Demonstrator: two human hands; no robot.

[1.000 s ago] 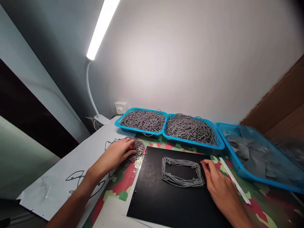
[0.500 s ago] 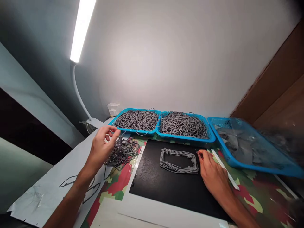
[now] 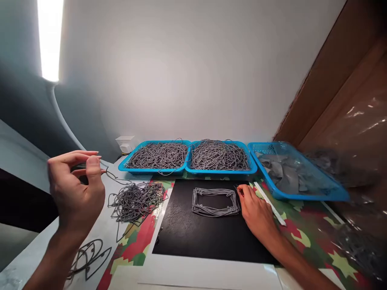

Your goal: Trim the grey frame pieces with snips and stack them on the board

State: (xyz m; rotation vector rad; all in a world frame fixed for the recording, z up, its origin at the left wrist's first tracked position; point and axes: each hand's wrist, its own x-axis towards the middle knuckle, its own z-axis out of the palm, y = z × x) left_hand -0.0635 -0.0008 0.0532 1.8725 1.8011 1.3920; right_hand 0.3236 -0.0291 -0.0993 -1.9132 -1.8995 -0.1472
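Observation:
Raised at the left, my left hand (image 3: 77,189) is closed in a pinch on a thin grey gasket (image 3: 111,175), a loop that hangs out to the right of the fingertips. Below it lies a tangled heap of similar gaskets (image 3: 136,203). My right hand (image 3: 255,209) rests on the black mat (image 3: 187,237), fingertips pinched on something thin and dark, too small to name. Just left of those fingertips is a neat stack of rectangular gaskets (image 3: 216,212), with small eyelets at the corners.
Two blue baskets (image 3: 155,170) full of grey gaskets stand along the wall. A third blue basket (image 3: 302,196) with grey sheet scraps is at the right, near clear plastic bags (image 3: 363,249). A white strip (image 3: 270,204) lies beside the mat. A lamp (image 3: 50,40) stands left; loose gaskets (image 3: 89,257) lie below.
My left hand has moved left and up, away from the heap, with a gasket in its pinch. My right hand stays beside the stack. The view has shifted to the right.

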